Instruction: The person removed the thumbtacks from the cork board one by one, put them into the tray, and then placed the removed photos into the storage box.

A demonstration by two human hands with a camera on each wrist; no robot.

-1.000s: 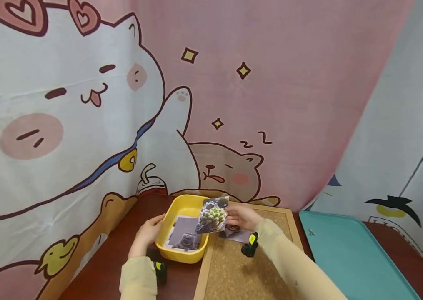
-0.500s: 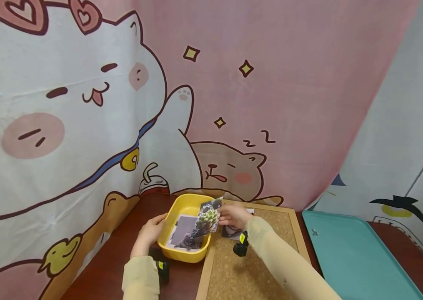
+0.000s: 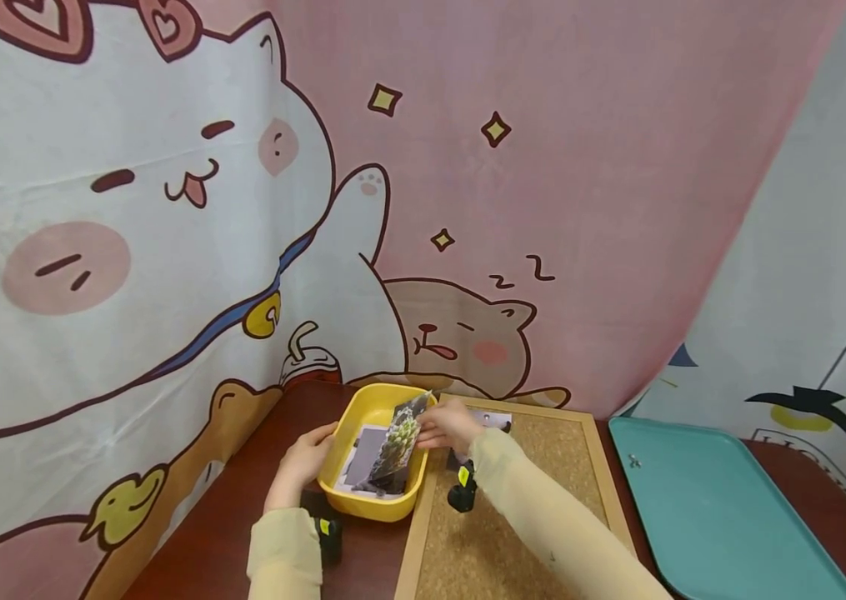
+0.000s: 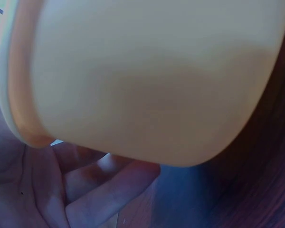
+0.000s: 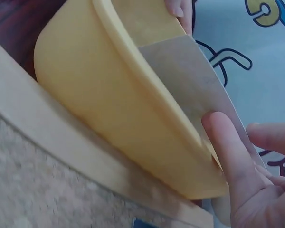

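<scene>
A yellow plastic basin [image 3: 373,507] stands against the left edge of the cork board. My left hand [image 3: 301,462] grips its left rim; in the left wrist view, fingers [image 4: 114,194] lie by the outer wall. Between thumb and fingers, my right hand [image 3: 453,423] pinches a photo [image 3: 402,442] of a green succulent by its right side. That photo leans steeply into the basin, its pale back [image 5: 183,71] showing in the right wrist view. Underneath it, a grey photo [image 3: 365,454] lies on the basin floor, partly covered.
The wood-framed cork board [image 3: 505,533] lies right of the basin. Another photo [image 3: 499,419] rests on its upper part, mostly hidden by my right hand. A teal tray [image 3: 723,492] farther right bears small metallic bits [image 3: 634,460]. A printed cloth [image 3: 580,208] hangs behind the table.
My right hand has moved left with the succulent photo, which has turned and dipped over the basin. More of the photo on the board's top shows. My left hand stays on the rim.
</scene>
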